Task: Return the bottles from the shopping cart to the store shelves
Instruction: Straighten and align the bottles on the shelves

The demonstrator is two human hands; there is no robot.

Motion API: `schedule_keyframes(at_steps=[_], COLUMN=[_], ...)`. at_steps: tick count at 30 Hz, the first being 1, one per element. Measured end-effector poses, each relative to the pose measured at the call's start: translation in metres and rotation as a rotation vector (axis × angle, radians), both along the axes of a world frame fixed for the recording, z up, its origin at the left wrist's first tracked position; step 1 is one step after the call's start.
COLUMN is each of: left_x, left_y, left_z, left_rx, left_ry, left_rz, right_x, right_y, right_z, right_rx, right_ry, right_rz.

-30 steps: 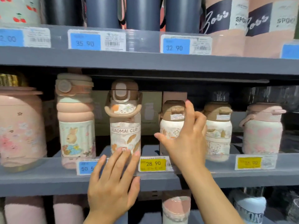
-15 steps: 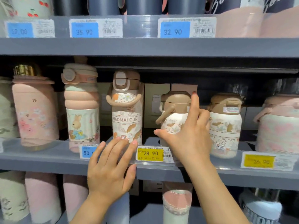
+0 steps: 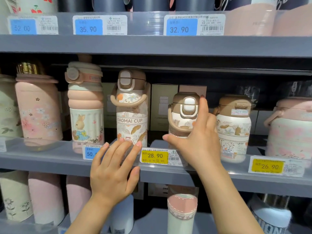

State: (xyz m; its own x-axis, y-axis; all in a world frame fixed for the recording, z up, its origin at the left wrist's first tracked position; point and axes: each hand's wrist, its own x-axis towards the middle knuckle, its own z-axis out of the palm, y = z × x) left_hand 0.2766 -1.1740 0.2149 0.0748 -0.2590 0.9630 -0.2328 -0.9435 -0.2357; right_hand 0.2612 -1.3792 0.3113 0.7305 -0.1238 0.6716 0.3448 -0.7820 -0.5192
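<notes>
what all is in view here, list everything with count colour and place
short leaf-print bottle: 1, brown lid, middle shelf, gripped by right hand
XIAOMAI CUP bottle: 1, white and brown, left of it
rabbit bottle: 1, pink, further left
flowered pink bottle: 1, far left
second leaf-print bottle: 1, right of the hand
pink floral bottle: 1, far right
yellow price tags: 2, middle shelf edge
blue price tags: 3, top shelf edge
hands: left open, fingertips at the shelf edge; right on the short bottle

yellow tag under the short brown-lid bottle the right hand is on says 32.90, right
Not quite. In the head view the yellow tag under the short bottle that the right hand holds reads 28.90; 32.90 is on the blue tag above.
</notes>
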Motion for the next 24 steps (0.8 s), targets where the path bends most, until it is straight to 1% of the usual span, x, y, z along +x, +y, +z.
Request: schedule_keyframes(at_steps=[3, 7, 11, 18, 21, 23, 24], left_x=[0.001, 0.001, 0.001, 0.002, 0.002, 0.001, 0.001], left_y=[0.001, 0.000, -0.001, 0.001, 0.004, 0.003, 0.002], left_z=[0.000, 0.000, 0.000, -0.001, -0.002, -0.001, -0.002], left_rx=[0.005, -0.004, -0.001, 0.013, 0.034, 0.030, 0.024], left_ry=[-0.003, -0.014, -0.018, -0.023, -0.027, -0.021, -0.022], left_rz=[0.001, 0.000, 0.003, 0.005, 0.009, 0.009, 0.008], right_x=[0.003, 0.005, 0.006, 0.006, 0.001, -0.008, -0.013], right_y=[0.003, 0.004, 0.013, 0.015, 0.009, -0.003, -0.013], right_z=[0.000, 0.000, 0.002, 0.002, -0.002, -0.006, -0.007], right_rx=[-0.053, -0.050, -0.106, -0.101, -0.056, -0.006, 0.005], right_ry=[-0.002, -0.037, -0.049, -0.043, -0.138, -0.281, -0.372], right_rz=[-0.060, -0.072, -0.099, -0.099, -0.013, 0.018, -0.013])
